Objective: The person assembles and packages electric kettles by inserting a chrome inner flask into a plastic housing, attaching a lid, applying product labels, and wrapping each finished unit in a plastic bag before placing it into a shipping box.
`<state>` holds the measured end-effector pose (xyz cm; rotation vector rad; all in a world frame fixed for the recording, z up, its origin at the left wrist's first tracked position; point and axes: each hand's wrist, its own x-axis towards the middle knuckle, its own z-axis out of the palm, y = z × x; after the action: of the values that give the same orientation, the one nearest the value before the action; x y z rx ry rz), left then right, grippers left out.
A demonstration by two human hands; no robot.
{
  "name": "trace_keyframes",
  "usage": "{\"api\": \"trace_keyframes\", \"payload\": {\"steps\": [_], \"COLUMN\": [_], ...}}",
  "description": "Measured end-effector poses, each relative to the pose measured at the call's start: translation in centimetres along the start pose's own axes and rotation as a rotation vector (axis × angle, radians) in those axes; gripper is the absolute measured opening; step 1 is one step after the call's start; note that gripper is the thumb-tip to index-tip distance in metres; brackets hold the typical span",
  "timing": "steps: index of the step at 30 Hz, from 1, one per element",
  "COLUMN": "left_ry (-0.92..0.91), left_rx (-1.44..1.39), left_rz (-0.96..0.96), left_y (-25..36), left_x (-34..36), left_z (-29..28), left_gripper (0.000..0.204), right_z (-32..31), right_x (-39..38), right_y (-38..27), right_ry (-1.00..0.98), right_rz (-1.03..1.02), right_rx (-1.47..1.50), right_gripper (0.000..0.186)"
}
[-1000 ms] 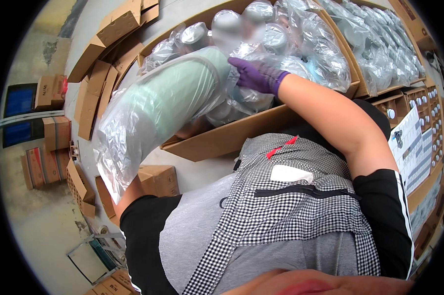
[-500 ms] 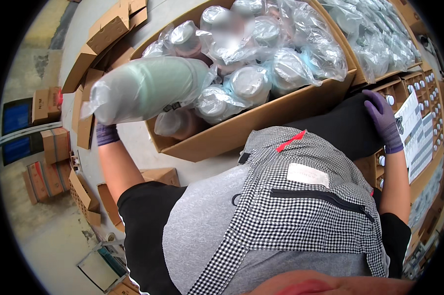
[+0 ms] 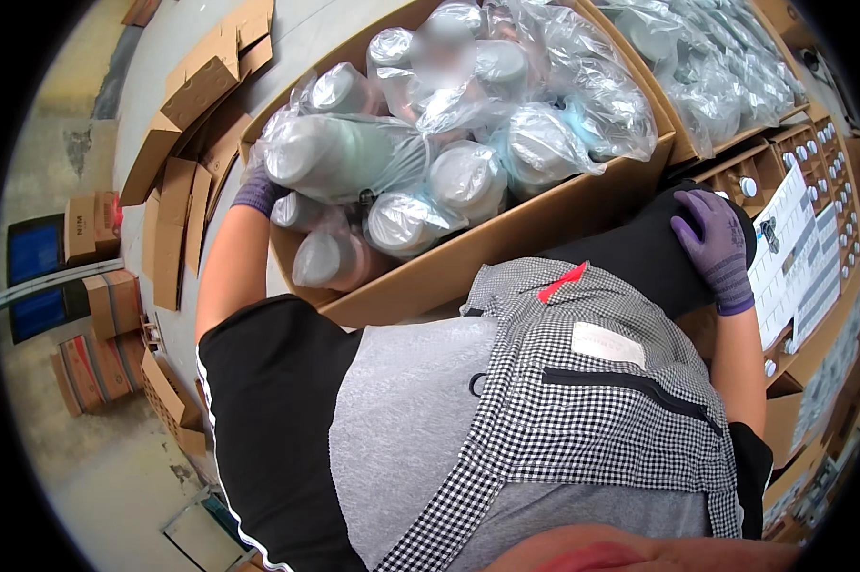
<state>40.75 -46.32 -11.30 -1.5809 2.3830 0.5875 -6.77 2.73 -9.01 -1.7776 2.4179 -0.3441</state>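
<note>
L hand [image 3: 260, 194] at lid end of bagged pale-green btl [image 3: 344, 157], fingers hidden behind it, can't tell if gripping; btl tilted, within cardbd box [image 3: 544, 213]; R hand [image 3: 716, 240] w/ fingers loosely spread on black-clad leg [image 3: 630, 243]

On my left I see loose cardboard [image 3: 201, 91] on the grey floor [image 3: 153, 71] and, farther off, stacked cartons [image 3: 106, 348]. On my right, printed sheets [image 3: 778, 253] lie over white-capped bottles [image 3: 748, 187]; above them sit bagged goods [image 3: 701, 81] in another box.
</note>
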Motion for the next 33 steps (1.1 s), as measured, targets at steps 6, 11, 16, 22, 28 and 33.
{"api": "trace_keyframes", "payload": {"steps": [6,11,16,22,28,33], "left_ry": [0.070,0.094,-0.063,-0.154,-0.182,-0.096], "left_rx": [-0.054,-0.076,0.051,0.229,0.350,0.516], "left_rz": [-0.026,-0.006,0.084,0.085,0.038,0.140], "left_y": [-4.3,-5.0,-1.6,1.2,1.1,3.1], "left_x": [-2.0,-1.4,0.3,3.6,5.0,2.6], "left_z": [-3.8,-4.8,-1.0,2.4,-0.5,-5.8], "left_gripper": [0.037,0.036,0.036,0.036,0.036,0.036], "right_z": [-1.0,-1.0,-0.9,-1.3,-2.0,-2.5], "right_x": [-0.2,0.7,1.2,0.7,-0.7,-0.9], "right_y": [-2.5,-2.4,-3.3,-3.5,-4.4,-5.5], "right_ry": [-0.036,-0.087,-0.074,-0.060,-0.014,0.018], "right_rz": [0.019,-0.003,0.001,-0.015,-0.001,-0.002], "right_rx": [0.005,-0.024,-0.040,-0.041,-0.026,-0.064], "right_gripper": [0.038,0.038,0.038,0.037,0.038,0.038]}}
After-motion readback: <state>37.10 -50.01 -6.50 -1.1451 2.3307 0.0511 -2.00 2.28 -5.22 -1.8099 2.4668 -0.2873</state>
